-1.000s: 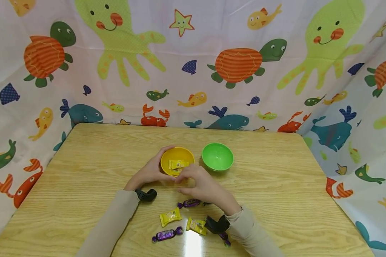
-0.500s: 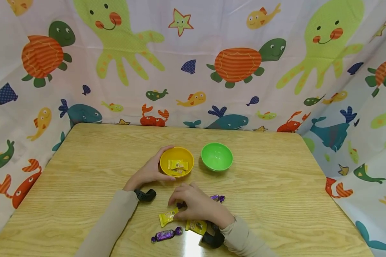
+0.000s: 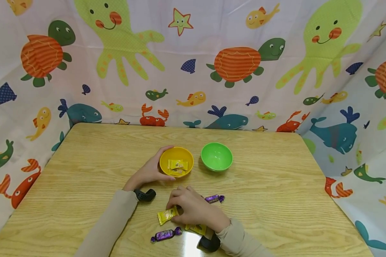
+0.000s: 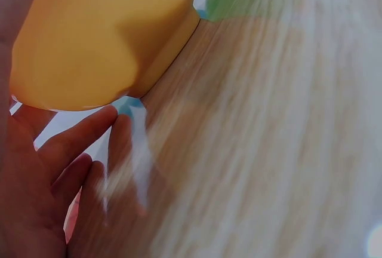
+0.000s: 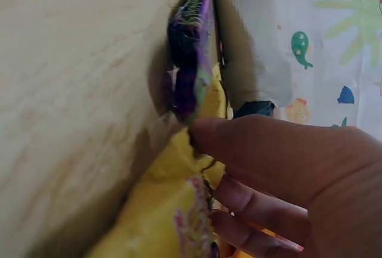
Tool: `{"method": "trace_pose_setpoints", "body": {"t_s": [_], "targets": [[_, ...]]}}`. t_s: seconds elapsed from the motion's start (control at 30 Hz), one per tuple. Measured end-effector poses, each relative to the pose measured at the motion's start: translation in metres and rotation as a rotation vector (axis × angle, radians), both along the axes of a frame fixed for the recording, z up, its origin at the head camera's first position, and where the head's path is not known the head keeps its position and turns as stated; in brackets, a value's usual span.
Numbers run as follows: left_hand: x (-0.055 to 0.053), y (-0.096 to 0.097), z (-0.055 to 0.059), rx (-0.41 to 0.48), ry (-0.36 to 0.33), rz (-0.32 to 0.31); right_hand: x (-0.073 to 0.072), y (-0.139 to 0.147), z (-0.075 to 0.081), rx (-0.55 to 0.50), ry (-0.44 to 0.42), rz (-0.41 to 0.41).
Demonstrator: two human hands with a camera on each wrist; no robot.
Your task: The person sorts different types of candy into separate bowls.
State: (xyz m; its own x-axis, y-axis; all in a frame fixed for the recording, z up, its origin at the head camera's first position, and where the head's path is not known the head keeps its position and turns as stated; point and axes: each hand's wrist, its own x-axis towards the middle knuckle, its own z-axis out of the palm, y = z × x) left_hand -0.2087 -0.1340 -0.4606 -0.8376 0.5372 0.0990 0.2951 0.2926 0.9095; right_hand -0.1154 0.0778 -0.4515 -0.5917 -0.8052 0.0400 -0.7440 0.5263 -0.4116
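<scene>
The left hand [image 3: 151, 169] holds the yellow bowl [image 3: 189, 154], thumb at the near side and fingers round the far left rim. In the left wrist view the bowl [image 4: 101, 37] hides part of that hand. Yellow-wrapped candies [image 3: 177, 164] lie in the bowl. The right hand [image 3: 193, 208] pinches the right end of a yellow-wrapped candy [image 3: 166, 216] on the table, between thumb and fingers. Closer to the right wrist camera lies another yellow-wrapped candy [image 5: 161, 204]. A purple-wrapped candy [image 3: 164, 235] sits just in front of the pinched one.
A green bowl [image 3: 217, 157] stands right of the yellow one, with no candy visible inside. Another purple-wrapped candy [image 3: 214, 198] lies behind the right hand, and a yellow-wrapped candy [image 3: 197, 228] is partly under its wrist. A patterned curtain [image 3: 193, 82] hangs behind the wooden table [image 3: 276, 185].
The right hand has come from the yellow bowl's near rim down to the yellow-wrapped candy on the table and taken its end. The left hand stays at the bowl.
</scene>
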Motion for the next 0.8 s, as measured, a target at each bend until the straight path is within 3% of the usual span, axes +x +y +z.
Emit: {"method": "trace_pose_setpoints", "body": {"t_s": [0.2,0.47,0.8], "targets": [[-0.001,-0.001,-0.001,-0.003,0.006,-0.001,0.000,-0.002,-0.001,-0.021,0.021,0.004],[-0.016,-0.003,-0.032,-0.020,0.014,0.012,0.001,-0.002,0.001,-0.034,0.032,0.003],[-0.018,-0.005,-0.036,0.039,0.037,-0.010,-0.006,0.001,0.018,-0.092,0.017,0.005]]}}
